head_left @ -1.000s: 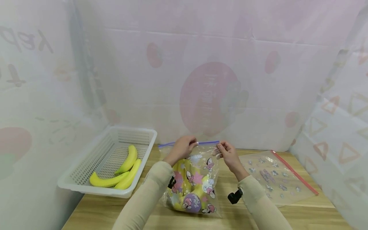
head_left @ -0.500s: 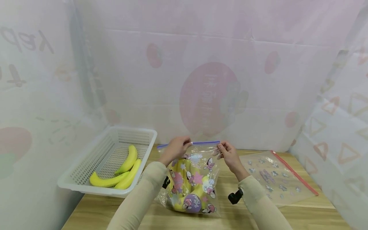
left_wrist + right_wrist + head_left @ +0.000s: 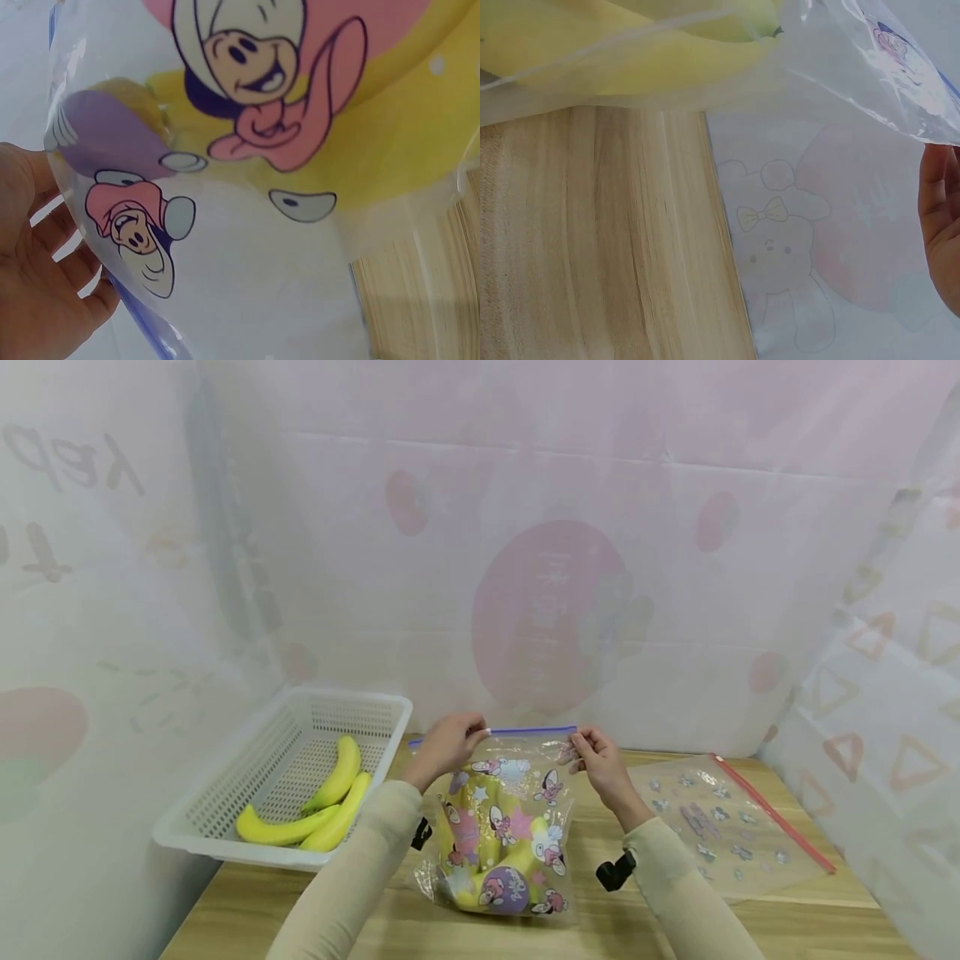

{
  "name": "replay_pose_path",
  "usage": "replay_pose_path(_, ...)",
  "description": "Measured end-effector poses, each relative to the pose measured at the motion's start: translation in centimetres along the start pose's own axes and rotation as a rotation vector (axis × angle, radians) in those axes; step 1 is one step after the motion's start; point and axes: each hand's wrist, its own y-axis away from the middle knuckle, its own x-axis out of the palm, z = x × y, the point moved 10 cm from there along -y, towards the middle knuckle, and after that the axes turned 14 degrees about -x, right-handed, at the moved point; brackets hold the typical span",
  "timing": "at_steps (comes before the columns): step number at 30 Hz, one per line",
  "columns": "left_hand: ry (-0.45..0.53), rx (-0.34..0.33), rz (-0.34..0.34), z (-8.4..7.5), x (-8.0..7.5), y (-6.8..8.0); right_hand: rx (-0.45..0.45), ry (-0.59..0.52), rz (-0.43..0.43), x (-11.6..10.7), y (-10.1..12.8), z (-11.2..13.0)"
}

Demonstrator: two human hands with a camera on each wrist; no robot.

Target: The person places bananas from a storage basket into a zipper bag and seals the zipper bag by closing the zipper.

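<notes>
A clear zip bag [image 3: 504,827] printed with cartoon figures stands upright on the wooden table [image 3: 585,927], with yellow bananas [image 3: 480,893] inside. Its blue zip strip [image 3: 528,731] runs along the top. My left hand [image 3: 448,745] pinches the strip near its left end. My right hand [image 3: 592,753] pinches the bag's top right corner. The left wrist view shows the printed bag [image 3: 247,150] close up beside my left hand [image 3: 37,285]. Through the plastic, the right wrist view shows the bananas [image 3: 630,45] and my right hand's fingers [image 3: 939,217].
A white perforated basket [image 3: 225,835] at the left holds three loose bananas [image 3: 315,806]. A second flat zip bag [image 3: 720,822] with a red strip lies on the table at the right. Printed white sheets wall in the table on three sides.
My left hand has slid leftward along the blue zip strip, from near the middle to near the left end. My right hand has kept its hold on the right corner.
</notes>
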Motion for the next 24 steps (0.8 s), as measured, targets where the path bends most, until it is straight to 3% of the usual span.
replay_pose_path(13, 0.033, 0.001, -0.002, 1.4, -0.3, 0.2, 0.043, 0.015, -0.008, -0.3, 0.3, -0.3)
replay_pose_path(20, 0.054, -0.056, 0.015, 2.7, -0.8, 0.4, 0.046, 0.018, -0.013, -0.3, 0.1, -0.4)
replay_pose_path(24, 0.050, -0.052, 0.010, 2.9, -1.1, 0.3, 0.043, 0.020, -0.009, -0.1, -0.1, -0.3)
